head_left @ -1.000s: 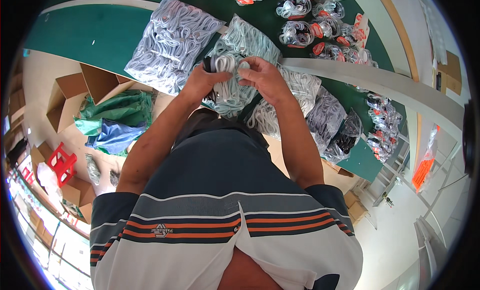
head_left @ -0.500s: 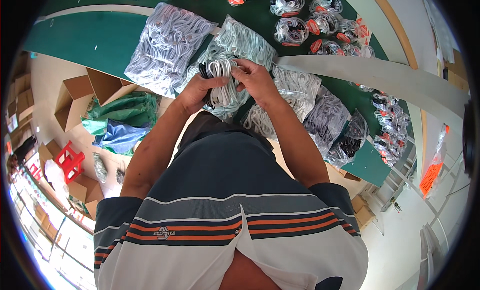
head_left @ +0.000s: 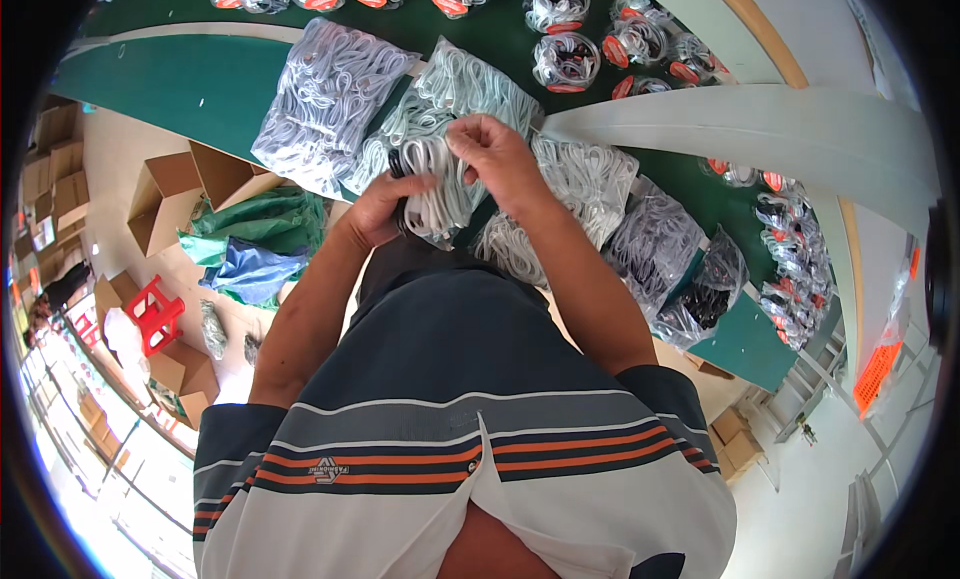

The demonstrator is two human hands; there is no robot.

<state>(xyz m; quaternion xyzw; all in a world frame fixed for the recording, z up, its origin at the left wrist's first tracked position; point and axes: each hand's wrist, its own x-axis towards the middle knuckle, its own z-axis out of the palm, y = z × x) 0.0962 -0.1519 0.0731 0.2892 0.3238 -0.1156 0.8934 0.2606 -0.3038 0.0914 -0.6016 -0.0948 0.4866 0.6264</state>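
Observation:
A coiled bundle of white and black cables (head_left: 437, 194) is held in front of my torso, over the edge of the green table. My left hand (head_left: 382, 207) grips it from the left, thumb laid across the coils and the black strands closest to the palm. At the bundle's upper right, my right hand (head_left: 498, 164) has its fingers curled in with thumb and forefinger close together. Whatever they may pinch is too small to make out. Just beyond lies a bag of pale greenish cables (head_left: 470, 87), partly covered by my hands.
Bags of looped cables lie along the green table (head_left: 170, 84): a lilac-white one (head_left: 325, 99) to the left, white (head_left: 585, 194), grey (head_left: 655, 234) and black (head_left: 710, 304) ones to the right. Several round clear packs (head_left: 566, 61) stand behind. A pale curved bar (head_left: 720, 124) crosses the table. Open cartons (head_left: 165, 204) and a red stool (head_left: 155, 314) are at left.
My right hand's fingers have drawn up and slightly away from the bundle's right side. The bundle, still in my left hand, has come slightly lower and nearer. The whole view has shifted a little.

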